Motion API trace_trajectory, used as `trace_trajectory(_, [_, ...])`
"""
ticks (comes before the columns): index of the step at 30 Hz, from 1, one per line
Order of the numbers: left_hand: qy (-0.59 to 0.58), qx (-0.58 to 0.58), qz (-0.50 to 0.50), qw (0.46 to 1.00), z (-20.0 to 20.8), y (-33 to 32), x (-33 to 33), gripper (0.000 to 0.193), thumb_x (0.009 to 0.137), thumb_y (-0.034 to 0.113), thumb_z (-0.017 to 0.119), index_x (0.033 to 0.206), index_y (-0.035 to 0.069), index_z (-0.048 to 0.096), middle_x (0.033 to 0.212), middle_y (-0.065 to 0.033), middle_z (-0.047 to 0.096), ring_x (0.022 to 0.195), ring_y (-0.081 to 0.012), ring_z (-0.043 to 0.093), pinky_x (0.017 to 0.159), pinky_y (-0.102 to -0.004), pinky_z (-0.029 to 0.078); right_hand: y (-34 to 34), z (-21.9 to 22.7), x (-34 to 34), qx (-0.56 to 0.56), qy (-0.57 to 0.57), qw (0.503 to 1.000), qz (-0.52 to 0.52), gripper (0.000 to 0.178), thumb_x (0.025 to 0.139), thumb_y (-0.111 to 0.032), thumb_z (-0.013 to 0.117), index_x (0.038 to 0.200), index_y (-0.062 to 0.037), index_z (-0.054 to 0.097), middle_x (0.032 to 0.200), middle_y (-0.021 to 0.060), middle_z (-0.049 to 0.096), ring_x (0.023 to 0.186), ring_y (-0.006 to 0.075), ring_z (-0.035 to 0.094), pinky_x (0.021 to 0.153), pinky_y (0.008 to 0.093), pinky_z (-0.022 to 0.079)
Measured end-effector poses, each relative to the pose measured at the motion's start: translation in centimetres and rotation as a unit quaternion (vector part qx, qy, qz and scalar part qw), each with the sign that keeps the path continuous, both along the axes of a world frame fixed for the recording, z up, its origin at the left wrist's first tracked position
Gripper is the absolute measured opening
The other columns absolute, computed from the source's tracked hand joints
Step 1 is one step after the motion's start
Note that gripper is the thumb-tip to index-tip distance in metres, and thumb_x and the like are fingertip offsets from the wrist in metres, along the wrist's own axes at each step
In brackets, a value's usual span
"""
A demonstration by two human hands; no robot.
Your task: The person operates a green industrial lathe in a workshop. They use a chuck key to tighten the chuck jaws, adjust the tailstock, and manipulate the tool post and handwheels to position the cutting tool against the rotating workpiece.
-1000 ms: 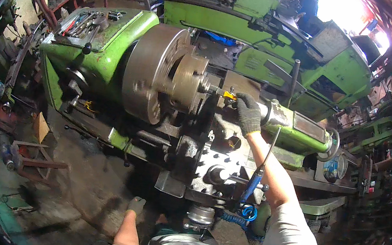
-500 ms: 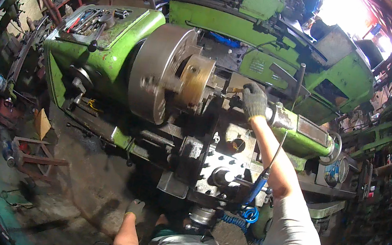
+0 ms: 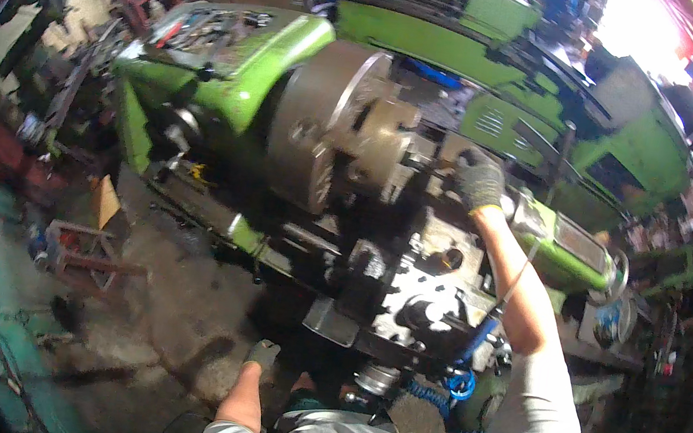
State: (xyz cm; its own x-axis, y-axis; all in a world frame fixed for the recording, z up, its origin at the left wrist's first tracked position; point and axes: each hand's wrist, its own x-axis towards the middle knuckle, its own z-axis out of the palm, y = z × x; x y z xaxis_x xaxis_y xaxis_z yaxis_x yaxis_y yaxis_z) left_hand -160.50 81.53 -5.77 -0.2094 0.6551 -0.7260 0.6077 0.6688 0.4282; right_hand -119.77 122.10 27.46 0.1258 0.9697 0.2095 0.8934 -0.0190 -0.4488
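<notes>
My right hand (image 3: 478,183), in a dark grey knit glove, reaches over the lathe with its fingers curled. It sits between the metal ring-shaped workpiece (image 3: 385,148) and the tailstock (image 3: 565,235); whatever its fingers close on is hidden. A large steel chuck (image 3: 310,125) grips the workpiece. Below the right forearm lies the tool post (image 3: 426,304), with several bolts and a handle. My left hand (image 3: 263,353), also gloved, hangs low in front of the machine, away from it, with loose fingers and nothing visible in it.
Loose tools lie on the green headstock (image 3: 270,60). A blue air gun (image 3: 478,341) with a coiled blue hose (image 3: 460,384) hangs by the carriage. Another green machine (image 3: 403,33) stands behind. A rusty metal frame (image 3: 86,258) is on the floor at left.
The whole scene has shifted right as my head moved. The chuck and workpiece have turned, and their jaws and holes look sharper. My right hand stays by the tailstock.
</notes>
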Motion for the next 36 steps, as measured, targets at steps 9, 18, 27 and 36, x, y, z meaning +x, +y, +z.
trace_trajectory(9, [0.005, 0.029, -0.034, 0.999, -1.4, 0.4, 0.1, 0.045, 0.087, 0.042, 0.063, 0.114, 0.007, 0.071, 0.119, -0.0203, 0.070, 0.114, -0.0400, 0.064, 0.094, -0.0477, 0.050, -11.3, -1.0, 4.5, 0.061, 0.107, 0.990, 0.070, 0.023, 0.091, -0.019, 0.065, 0.110, -0.0078, 0.062, 0.097, 0.0194, 0.073, 0.090, 0.0396, 0.071, 0.079, 0.0464, 0.056])
trace_trajectory(18, [-0.001, 0.009, -0.029, 1.000, 0.5, -0.2, -0.1, 0.043, 0.086, 0.040, 0.064, 0.109, 0.005, 0.072, 0.113, -0.0213, 0.070, 0.109, -0.0402, 0.066, 0.092, -0.0487, 0.051, -15.5, -4.0, 6.2, -0.025, -0.017, 0.998, 0.049, 0.029, 0.087, -0.023, 0.063, 0.112, -0.0095, 0.062, 0.097, 0.0197, 0.073, 0.093, 0.0417, 0.070, 0.081, 0.0506, 0.055])
trace_trajectory(27, [0.045, 0.065, -0.155, 0.985, -5.3, -4.6, -0.5, 0.032, 0.096, 0.029, 0.053, 0.113, 0.008, 0.070, 0.120, -0.0187, 0.068, 0.116, -0.0361, 0.063, 0.095, -0.0487, 0.052, -15.7, -3.9, 6.2, -0.089, 0.007, 0.995, 0.044, 0.030, 0.090, -0.027, 0.063, 0.116, -0.0118, 0.064, 0.105, 0.0200, 0.071, 0.100, 0.0418, 0.067, 0.087, 0.0504, 0.053])
trace_trajectory(36, [-0.004, 0.081, -0.110, 0.991, -6.3, -6.4, -0.8, 0.044, 0.087, 0.041, 0.064, 0.110, 0.005, 0.073, 0.115, -0.0216, 0.071, 0.110, -0.0368, 0.068, 0.092, -0.0460, 0.052, -16.8, -9.1, 8.4, -0.149, 0.205, 0.960, 0.122, 0.053, 0.094, -0.038, 0.068, 0.140, -0.0147, 0.056, 0.121, 0.0203, 0.069, 0.115, 0.0372, 0.065, 0.096, 0.0447, 0.051])
